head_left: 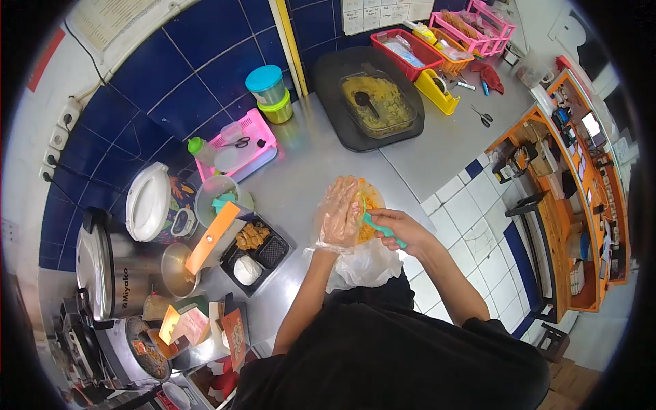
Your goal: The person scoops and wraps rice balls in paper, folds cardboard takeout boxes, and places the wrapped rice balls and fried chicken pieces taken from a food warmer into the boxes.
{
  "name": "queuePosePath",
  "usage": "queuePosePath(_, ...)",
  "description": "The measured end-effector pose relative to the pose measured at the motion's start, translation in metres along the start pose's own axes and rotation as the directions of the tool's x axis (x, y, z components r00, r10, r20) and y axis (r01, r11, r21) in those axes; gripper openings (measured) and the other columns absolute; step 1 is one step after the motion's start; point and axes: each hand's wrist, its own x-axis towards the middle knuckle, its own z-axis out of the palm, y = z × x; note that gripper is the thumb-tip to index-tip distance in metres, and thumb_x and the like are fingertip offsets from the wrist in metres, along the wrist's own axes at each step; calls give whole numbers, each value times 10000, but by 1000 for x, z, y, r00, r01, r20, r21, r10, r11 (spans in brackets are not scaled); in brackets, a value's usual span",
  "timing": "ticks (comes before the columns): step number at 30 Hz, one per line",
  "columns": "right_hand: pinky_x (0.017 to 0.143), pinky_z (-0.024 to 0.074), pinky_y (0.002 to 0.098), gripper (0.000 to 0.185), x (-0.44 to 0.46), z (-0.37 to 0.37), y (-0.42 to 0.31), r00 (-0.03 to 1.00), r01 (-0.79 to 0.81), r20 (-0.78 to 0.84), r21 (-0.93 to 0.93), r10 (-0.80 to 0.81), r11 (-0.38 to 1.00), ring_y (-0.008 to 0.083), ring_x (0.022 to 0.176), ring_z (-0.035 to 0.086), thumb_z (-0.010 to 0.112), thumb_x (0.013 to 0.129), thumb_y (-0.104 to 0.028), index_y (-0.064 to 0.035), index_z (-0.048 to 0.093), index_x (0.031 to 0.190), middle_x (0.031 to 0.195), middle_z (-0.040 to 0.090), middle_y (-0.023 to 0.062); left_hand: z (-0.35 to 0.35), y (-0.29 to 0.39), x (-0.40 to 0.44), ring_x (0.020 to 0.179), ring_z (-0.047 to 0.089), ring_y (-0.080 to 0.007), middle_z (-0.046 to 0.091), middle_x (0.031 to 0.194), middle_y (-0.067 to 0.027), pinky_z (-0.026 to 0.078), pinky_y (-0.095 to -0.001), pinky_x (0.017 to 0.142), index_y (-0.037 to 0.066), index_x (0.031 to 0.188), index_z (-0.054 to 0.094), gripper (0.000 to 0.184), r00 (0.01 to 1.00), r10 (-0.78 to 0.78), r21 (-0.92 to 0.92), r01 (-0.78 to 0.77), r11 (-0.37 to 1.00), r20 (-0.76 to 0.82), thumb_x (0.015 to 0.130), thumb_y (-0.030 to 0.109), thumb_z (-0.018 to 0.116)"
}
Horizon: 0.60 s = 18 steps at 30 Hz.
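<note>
My left hand (339, 210), in a clear plastic glove, lies with its fingers stretched out at the left side of a round, see-through container (380, 198) of orange food. What is under its palm is hidden. My right hand (400, 229) is closed around the turquoise handle of a utensil (372, 220). The utensil's green head reaches in by the left fingers, and its exact kind is hard to make out. Below the container a crumpled white plastic bag (365, 263) hangs near the counter's edge.
Left of my hands, a black meal tray (275, 254) holds white rice and brown fried food. Behind stands a glass dish (383, 113) of yellow food with a black spoon. A pink basket (256, 133), a rice cooker (119, 266) and scissors (484, 117) are around the counter.
</note>
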Motion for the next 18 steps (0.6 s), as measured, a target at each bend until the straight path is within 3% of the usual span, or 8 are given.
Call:
queuePosePath(5,445,285,196,440,-4,12,7,1000,23,-18,-7,-23,1000,45,541,375,627,1027,-230,-102,532,1438,816,521,26,9,13,-27,1378,497,-450,558,1455,-249,317,-562,1191,-39,1408,567,462,980,-117,18,121,992,-164,1042,238,507)
queuePosePath(13,447,292,195,442,0,20,12,1000,-6,15,107,4,994,45,532,371,612,1039,-224,-94,521,1451,808,522,26,-6,15,-33,1430,445,-435,485,1517,-266,303,-555,1202,-67,1451,500,487,991,-46,109,60,992,-129,1045,203,507)
queuePosePath(18,439,292,193,444,0,17,19,999,20,-30,25,-19,1000,48,525,370,605,1046,-242,-85,510,1450,818,536,30,0,17,-38,1445,431,-424,475,1534,-252,277,-551,1216,-48,1469,489,494,991,-114,135,123,983,-71,1056,223,499)
